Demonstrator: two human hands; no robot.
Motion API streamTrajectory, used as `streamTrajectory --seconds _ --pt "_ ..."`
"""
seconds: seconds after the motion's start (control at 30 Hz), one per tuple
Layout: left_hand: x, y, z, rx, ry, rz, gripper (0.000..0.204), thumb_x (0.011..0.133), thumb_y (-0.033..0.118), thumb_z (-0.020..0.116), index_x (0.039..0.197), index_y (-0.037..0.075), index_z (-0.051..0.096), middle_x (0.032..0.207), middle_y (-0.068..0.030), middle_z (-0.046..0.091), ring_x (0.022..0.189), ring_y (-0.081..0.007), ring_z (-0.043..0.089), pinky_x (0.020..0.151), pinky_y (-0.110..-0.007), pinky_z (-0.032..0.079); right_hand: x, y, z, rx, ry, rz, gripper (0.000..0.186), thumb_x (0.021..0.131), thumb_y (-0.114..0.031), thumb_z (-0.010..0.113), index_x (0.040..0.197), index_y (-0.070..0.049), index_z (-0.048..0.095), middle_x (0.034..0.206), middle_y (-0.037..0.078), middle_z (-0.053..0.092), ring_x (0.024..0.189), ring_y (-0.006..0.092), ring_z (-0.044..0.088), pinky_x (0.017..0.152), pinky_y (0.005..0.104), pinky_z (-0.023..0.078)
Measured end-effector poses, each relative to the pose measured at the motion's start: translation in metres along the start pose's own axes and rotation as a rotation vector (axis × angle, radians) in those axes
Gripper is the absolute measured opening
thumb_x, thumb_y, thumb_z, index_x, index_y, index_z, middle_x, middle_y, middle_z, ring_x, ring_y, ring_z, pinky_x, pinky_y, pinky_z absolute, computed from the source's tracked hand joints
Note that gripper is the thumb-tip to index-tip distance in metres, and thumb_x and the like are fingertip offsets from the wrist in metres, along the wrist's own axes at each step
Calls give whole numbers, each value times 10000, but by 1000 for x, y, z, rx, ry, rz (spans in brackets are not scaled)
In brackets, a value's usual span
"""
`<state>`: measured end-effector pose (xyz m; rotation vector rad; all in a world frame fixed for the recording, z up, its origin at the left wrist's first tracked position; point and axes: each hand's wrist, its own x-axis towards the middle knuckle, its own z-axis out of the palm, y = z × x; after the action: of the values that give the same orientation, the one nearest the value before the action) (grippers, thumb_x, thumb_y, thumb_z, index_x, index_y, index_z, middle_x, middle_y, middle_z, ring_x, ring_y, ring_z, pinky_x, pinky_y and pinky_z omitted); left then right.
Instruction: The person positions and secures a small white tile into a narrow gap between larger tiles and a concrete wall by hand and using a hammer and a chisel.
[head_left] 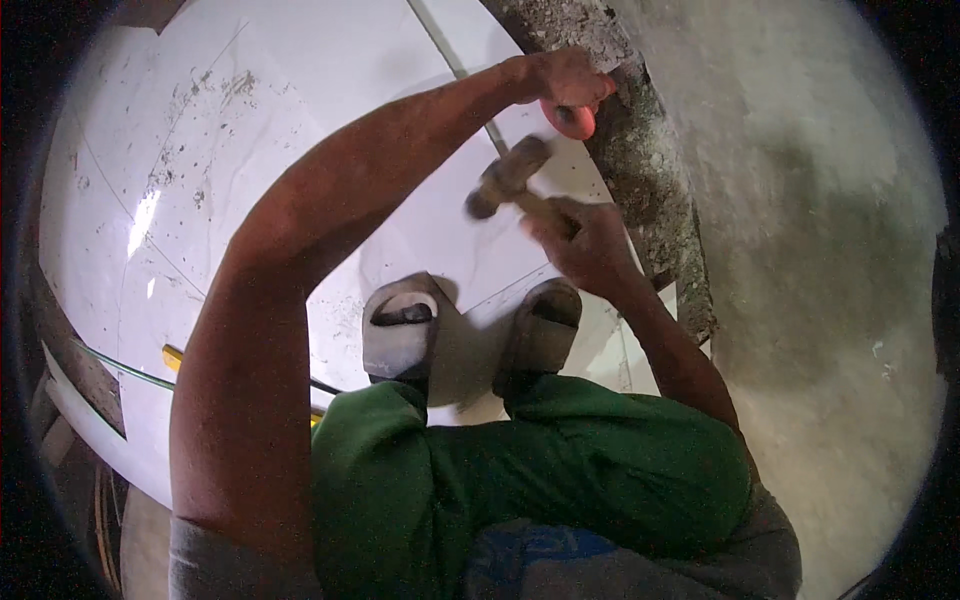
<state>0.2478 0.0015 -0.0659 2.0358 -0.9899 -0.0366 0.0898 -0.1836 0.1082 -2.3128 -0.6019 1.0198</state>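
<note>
At the top, my left hand (568, 78) is closed on a red tool (570, 122) with a rounded base, at the tiles' broken edge. My right hand (585, 240) grips a hammer (510, 175) by its wooden handle, its slightly blurred head just below and left of the red tool. A narrow grey-green strip (450, 60) runs across the large white tiles (400, 180) and disappears behind my left forearm and the hammer.
My sandalled feet (400, 335) rest on the tiles. Rubble and dried mortar (650, 185) border them beside grey concrete (800, 230) on the right. A green line (140, 375) and a yellow object (172, 357) lie at the left, partly behind my forearm.
</note>
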Motion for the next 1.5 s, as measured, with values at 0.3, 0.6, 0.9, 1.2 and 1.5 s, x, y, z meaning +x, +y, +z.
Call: streamTrajectory --seconds 0.3,0.6,0.9,1.2,1.5 --pt "3 56 -21 -931 -48 -599 478 870 540 759 1027 92 707 896 -28 727 833 -196 725 710 -369 589 9 1 -34 81 9 171 238 929 -224 743 958 13 743 736 72 702 663 105 598 630 330 517" --pt "3 50 -9 -301 0 -379 391 940 479 650 912 89 643 720 -70 643 677 -182 649 613 -353 539 -21 -30 13 -104 -178 -325 308 865 -268 789 902 14 670 670 177 645 584 265 648 578 390 497" --pt "-27 47 -26 -209 56 -308 442 890 501 693 917 76 574 742 -103 635 717 -186 666 661 -351 555 -27 -41 12 9 -226 -149 323 875 -285 774 843 8 642 665 191 638 584 331 647 592 412 494" --pt "-33 55 -36 -516 30 -314 426 964 496 620 1019 73 616 808 -111 665 752 -173 662 700 -366 565 -15 -54 16 -274 -391 -253 302 852 -322 736 998 -60 702 756 199 691 702 424 680 690 526 537" --pt "-23 28 -25 -24 59 -99 417 939 465 662 944 53 593 801 -91 682 761 -181 684 692 -377 566 17 -19 -1 -118 -86 2 348 947 -389 659 1067 -70 730 872 153 734 719 277 716 675 441 562"
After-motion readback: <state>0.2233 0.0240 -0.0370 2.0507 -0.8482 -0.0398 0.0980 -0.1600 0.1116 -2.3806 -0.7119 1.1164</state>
